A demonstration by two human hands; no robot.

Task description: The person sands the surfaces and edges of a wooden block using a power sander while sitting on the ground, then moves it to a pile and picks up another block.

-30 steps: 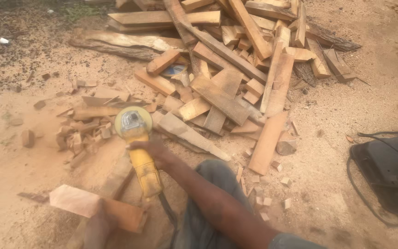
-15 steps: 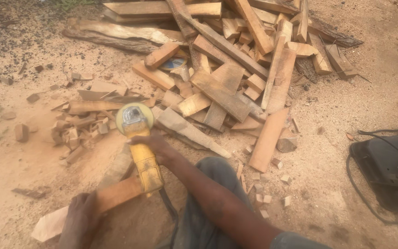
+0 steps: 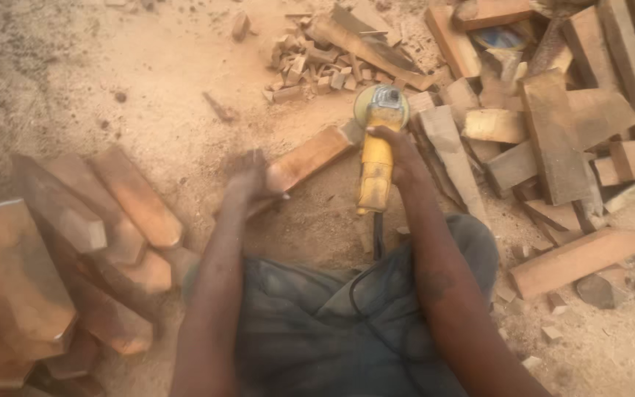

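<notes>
My right hand (image 3: pixel 398 151) grips a yellow angle grinder (image 3: pixel 376 158) whose round disc guard (image 3: pixel 381 103) points away from me. My left hand (image 3: pixel 248 176) holds the near end of a reddish wooden block (image 3: pixel 310 156) that lies on the sandy ground. The block's far end reaches to just left of the grinder's disc. The grinder's black cord (image 3: pixel 378 239) runs back over my grey trousers (image 3: pixel 332 323).
A stack of shaped reddish wooden blocks (image 3: pixel 75 250) sits at my left. A heap of planks and offcuts (image 3: pixel 553 125) fills the right and top right. Small wood chips (image 3: pixel 317 70) lie ahead. Sandy ground (image 3: pixel 126 73) spreads at top left.
The view has swung left, bringing the stacked blocks into sight. My left hand has slid the wooden block up beside the grinder's disc. The grinder stays in my right hand.
</notes>
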